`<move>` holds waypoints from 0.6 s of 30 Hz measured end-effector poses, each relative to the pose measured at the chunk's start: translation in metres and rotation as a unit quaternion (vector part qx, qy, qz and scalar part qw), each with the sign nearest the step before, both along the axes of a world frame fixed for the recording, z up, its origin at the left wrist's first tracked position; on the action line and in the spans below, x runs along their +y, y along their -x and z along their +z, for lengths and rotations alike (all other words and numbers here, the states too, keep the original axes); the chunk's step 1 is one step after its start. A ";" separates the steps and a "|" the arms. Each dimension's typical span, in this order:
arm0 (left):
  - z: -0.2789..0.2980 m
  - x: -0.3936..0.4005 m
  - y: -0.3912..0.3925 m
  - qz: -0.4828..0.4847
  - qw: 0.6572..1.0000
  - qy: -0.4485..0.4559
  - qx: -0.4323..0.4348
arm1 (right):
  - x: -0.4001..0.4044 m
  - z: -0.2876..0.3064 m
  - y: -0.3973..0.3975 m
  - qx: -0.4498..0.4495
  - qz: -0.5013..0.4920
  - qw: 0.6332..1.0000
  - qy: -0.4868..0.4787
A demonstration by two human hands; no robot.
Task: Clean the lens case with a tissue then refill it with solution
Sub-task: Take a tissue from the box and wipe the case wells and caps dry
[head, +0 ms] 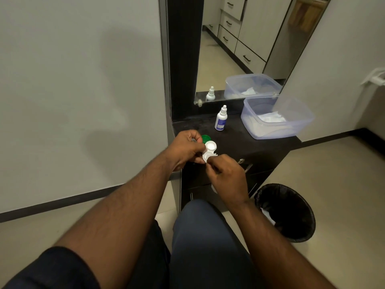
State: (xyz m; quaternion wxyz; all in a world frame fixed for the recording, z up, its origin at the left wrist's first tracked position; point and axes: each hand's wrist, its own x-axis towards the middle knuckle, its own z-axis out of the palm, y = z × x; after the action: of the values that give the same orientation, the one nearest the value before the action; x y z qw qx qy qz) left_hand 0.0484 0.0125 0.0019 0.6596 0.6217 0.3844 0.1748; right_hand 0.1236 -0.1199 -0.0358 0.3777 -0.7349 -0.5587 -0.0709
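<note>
You are pinching the small white plastic twin-well lens case [209, 152] with your left hand [185, 150], fingers closed on its near-left edge, holding it above the front of the dark countertop [239, 140]; your right hand [226, 174] is closing on a crumpled white tissue [213, 158], pressing it into the nearer well; so you are wiping, judging by this; both wells are standing uncapped, a round green cap [205, 138] lying just behind; next you will be needing the white capped solution bottle [221, 119], standing near the clear plastic tub [300, 124].
</note>
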 end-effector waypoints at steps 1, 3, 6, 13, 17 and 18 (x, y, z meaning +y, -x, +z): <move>0.000 0.000 0.000 0.000 1.000 -0.001 0.001 | 0.001 0.000 0.001 0.000 0.001 1.000 0.001; 0.000 -0.001 0.001 0.002 1.000 0.004 0.000 | -0.001 -0.002 -0.001 0.021 -0.007 1.000 -0.003; 0.000 -0.001 0.001 0.005 1.000 0.015 -0.002 | -0.005 -0.004 -0.006 0.042 -0.023 0.999 -0.017; 0.000 -0.002 0.000 0.009 1.000 0.018 -0.008 | 0.002 0.002 0.001 -0.011 -0.007 1.000 0.014; -0.001 0.000 0.001 0.010 0.999 0.044 -0.024 | 0.001 -0.003 -0.006 0.020 -0.036 0.999 0.000; -0.001 0.000 0.001 0.003 0.998 0.049 -0.030 | 0.000 -0.003 -0.007 0.024 -0.035 0.999 -0.003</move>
State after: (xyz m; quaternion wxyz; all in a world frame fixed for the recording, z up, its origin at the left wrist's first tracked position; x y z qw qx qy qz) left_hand 0.0471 0.0126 0.0007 0.7002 0.5820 0.3740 0.1762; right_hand 0.1307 -0.1195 -0.0385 0.3908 -0.7544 -0.5230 -0.0683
